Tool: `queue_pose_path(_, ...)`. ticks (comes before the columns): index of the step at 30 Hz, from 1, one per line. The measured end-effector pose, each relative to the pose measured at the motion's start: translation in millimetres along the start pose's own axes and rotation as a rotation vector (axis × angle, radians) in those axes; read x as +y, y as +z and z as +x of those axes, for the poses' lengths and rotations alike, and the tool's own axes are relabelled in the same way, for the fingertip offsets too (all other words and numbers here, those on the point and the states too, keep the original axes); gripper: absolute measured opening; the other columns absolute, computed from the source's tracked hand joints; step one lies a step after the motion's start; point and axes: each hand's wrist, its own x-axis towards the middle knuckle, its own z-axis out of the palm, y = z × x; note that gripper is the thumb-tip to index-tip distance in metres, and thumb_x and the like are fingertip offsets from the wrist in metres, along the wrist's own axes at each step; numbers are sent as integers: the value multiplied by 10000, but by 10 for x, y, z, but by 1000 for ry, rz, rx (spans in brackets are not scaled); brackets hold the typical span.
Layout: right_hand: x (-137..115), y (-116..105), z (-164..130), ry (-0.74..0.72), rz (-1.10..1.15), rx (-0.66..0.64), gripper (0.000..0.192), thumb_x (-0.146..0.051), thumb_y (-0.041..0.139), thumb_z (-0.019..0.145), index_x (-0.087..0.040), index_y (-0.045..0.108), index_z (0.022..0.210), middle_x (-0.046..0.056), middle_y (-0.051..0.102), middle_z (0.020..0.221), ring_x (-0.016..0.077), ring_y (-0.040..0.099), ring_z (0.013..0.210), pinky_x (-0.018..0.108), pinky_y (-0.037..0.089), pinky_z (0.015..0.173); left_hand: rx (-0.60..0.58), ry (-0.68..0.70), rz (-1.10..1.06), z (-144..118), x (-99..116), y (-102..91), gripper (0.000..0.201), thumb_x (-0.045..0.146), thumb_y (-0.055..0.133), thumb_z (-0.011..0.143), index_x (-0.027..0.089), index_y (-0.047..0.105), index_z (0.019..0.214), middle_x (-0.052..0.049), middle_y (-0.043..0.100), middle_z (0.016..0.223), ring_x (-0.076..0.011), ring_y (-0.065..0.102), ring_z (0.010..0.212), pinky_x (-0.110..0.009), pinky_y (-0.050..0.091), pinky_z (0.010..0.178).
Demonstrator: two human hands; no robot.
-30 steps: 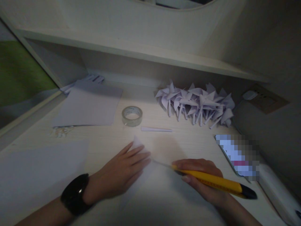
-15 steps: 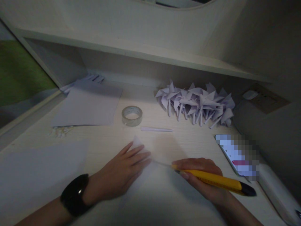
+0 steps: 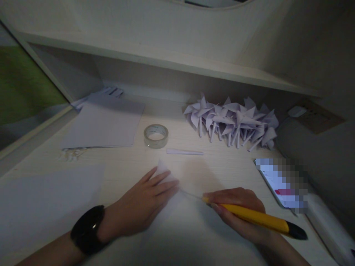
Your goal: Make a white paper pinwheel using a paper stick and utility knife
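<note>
Left hand lies flat, fingers spread, pressing a folded white paper on the desk. Right hand is closed around a yellow knife, blade out, tip at the paper's fold just beside the left fingertips. Paper is pale, triangular at the top, in the front centre of the desk. Behind: tape roll, paper stick, pinwheel pile, sheet stack. Black watch on left wrist.

no legible text, labels or numbers
</note>
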Motion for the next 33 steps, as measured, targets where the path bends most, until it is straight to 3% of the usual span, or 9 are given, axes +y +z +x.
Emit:
queue_pose_path(15,-22,-12,34,-5,-53,-11,282,-96,672,764,-264,711,987,-46,767,885,134,739,740,201,618,697,-15,-8,35,2,7,14,642,60,456,844,249,360,1450,-27,452,1460,-255,293,1401,-509,147,1176)
queue_pose_path(20,-18,-23,13,20,-42,-24,295,-104,672,766,-275,715,1003,-50,766,893,132,739,748,197,615,703,38,-34,-24,-35,3,77,566,87,442,885,249,396,1425,-30,437,1471,-259,237,1425,-520,196,1169)
queue_pose_path(23,-6,-22,-4,34,-37,-37,323,-92,674,759,-290,713,1011,-56,764,911,138,739,770,206,618,715,209,-207,-121,-52,-7,88,390,168,452,922,226,515,1303,-67,421,1474,-272,253,1418,-511,286,1139)
queue_pose_path(27,-2,-8,7,25,-7,-16,350,-82,669,755,-305,710,1022,-61,763,909,142,740,765,216,623,704,441,-599,-416,-22,-20,-14,339,309,564,858,192,552,1176,-132,515,1356,-295,518,1228,-520,452,1008)
queue_pose_path(30,-1,-2,17,8,2,-12,361,-83,670,755,-310,704,1033,-64,761,920,139,739,765,215,623,705,429,-864,-805,23,-16,-131,545,362,643,783,173,477,1267,-155,589,1261,-288,627,1082,-480,543,880)
queue_pose_path(33,1,-6,11,13,2,-13,344,-86,674,759,-306,704,1023,-64,762,913,138,739,766,215,623,707,412,-998,-1047,67,-12,-217,666,373,701,733,145,447,1305,-180,597,1263,-291,652,1040,-460,547,869)
